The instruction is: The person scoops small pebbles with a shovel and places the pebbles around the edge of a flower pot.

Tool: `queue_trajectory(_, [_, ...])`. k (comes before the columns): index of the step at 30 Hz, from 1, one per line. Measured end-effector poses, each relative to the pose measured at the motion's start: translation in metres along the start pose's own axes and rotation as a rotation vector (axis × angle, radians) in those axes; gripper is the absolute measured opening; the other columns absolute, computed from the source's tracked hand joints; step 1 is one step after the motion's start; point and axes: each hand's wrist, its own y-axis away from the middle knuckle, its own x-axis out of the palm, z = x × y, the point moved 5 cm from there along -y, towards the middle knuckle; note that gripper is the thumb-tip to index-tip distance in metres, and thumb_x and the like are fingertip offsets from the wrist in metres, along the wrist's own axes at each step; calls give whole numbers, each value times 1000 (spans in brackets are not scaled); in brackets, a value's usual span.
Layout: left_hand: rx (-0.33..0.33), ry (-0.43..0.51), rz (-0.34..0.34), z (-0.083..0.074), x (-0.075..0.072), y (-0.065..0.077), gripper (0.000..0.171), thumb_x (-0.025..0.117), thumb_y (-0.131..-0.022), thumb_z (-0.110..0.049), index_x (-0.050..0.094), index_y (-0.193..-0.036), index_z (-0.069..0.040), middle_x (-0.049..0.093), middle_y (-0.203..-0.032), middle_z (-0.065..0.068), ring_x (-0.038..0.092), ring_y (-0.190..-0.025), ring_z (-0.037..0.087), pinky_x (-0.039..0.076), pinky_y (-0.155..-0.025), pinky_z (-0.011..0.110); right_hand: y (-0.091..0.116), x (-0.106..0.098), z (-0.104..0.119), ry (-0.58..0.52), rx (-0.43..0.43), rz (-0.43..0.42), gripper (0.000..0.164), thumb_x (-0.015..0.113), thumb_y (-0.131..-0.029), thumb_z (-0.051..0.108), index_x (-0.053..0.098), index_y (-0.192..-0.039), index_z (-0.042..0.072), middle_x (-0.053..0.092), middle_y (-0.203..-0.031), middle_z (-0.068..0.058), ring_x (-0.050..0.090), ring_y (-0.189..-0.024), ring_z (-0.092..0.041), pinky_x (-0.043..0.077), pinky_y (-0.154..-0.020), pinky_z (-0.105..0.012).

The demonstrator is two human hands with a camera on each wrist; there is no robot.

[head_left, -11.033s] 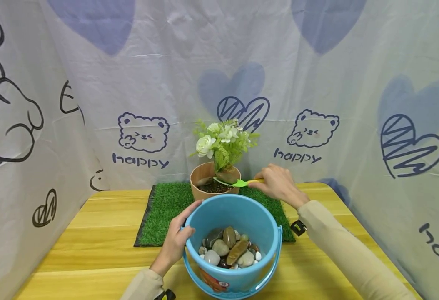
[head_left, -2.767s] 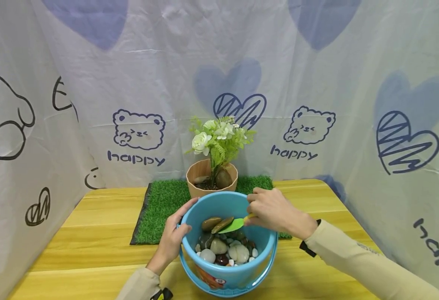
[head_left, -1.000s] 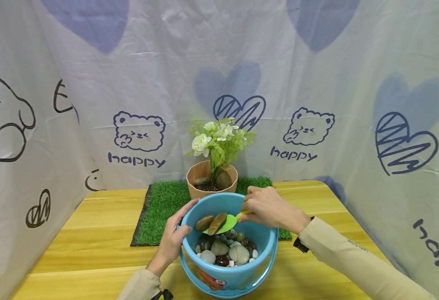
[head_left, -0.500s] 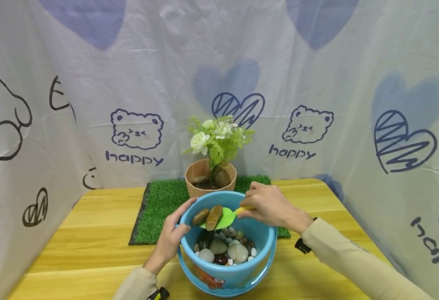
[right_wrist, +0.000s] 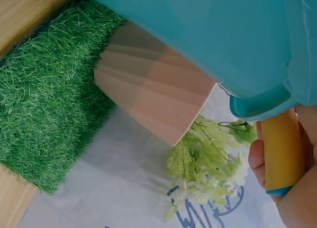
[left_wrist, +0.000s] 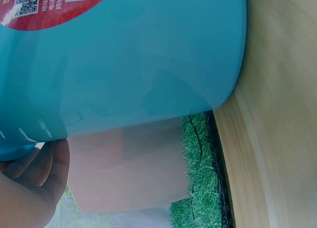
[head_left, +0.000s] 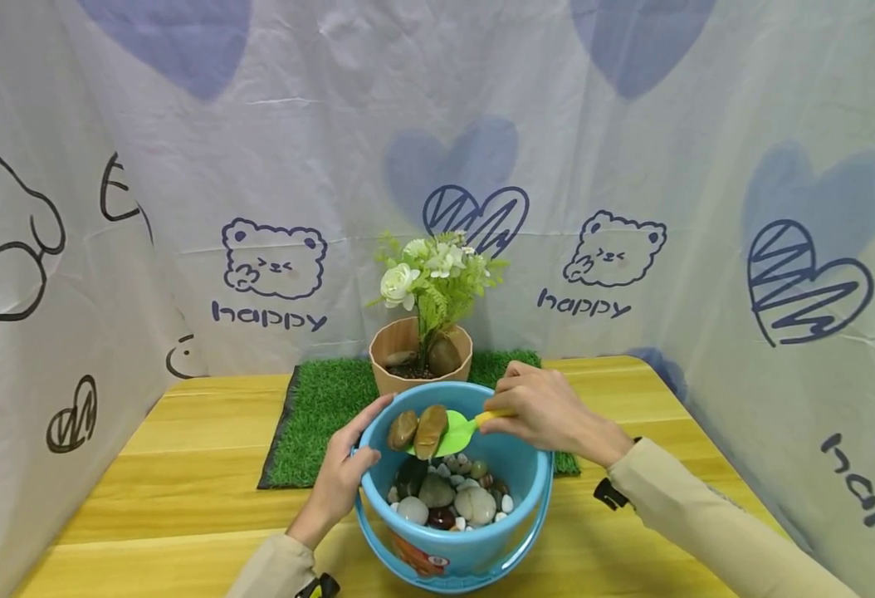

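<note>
A light blue bucket (head_left: 452,544) stands on the table, with several wet pebbles (head_left: 436,492) in its bottom. My left hand (head_left: 336,473) grips the bucket's left rim, thumb over the edge and fingers along the outside, as the left wrist view also shows. My right hand (head_left: 545,415) holds a toy shovel by its yellow handle (right_wrist: 282,151). The shovel's green blade (head_left: 456,433) hangs inside the bucket, above the pebbles. Two brown stones, one on the left (head_left: 403,431) and one on the right (head_left: 431,431), lie on the blade. The blade's tip is hidden beneath them.
Behind the bucket, a peach flowerpot (head_left: 385,378) with white flowers (head_left: 398,285) and large stones (head_left: 443,355) in it stands on a green turf mat (head_left: 325,415). The wooden table (head_left: 146,498) is enclosed by printed cloth (head_left: 378,75) at the back and sides.
Eleven seconds ago the shovel was at the flowerpot with a stone; then it went into the bucket. Over the last second the blade rose slightly with two stones on it. My left hand stayed on the rim.
</note>
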Motion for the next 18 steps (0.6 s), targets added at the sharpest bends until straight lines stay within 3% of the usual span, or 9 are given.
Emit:
queue_trajectory(5, [-8, -2, 1, 1, 1, 1, 67, 42, -83, -2, 44, -148, -16, 54, -140, 17, 50, -67, 17, 47, -63, 32, 2, -1, 0, -8, 2, -23, 25, 75, -79, 44, 80, -95, 25, 72, -85, 12, 47, -73, -6, 31, -55, -16])
queue_trajectory(8, [-16, 4, 5, 2, 1, 1, 67, 42, -83, -3, 44, -149, -16, 53, -141, 16, 58, -82, 26, 49, -65, 32, 4, -1, -1, -17, 13, -36, 26, 75, -79, 44, 80, -95, 24, 72, -84, 12, 48, -73, -6, 32, -55, -16])
queue_trajectory(18, [-7, 13, 7, 2, 1, 0, 68, 41, -83, -1, 42, -149, -13, 52, -144, 15, 61, -111, 26, 56, -77, 39, 7, -5, -1, 1, 39, -82, 23, 78, -76, 43, 81, -90, 25, 70, -79, 13, 48, -71, -5, 34, -56, -15])
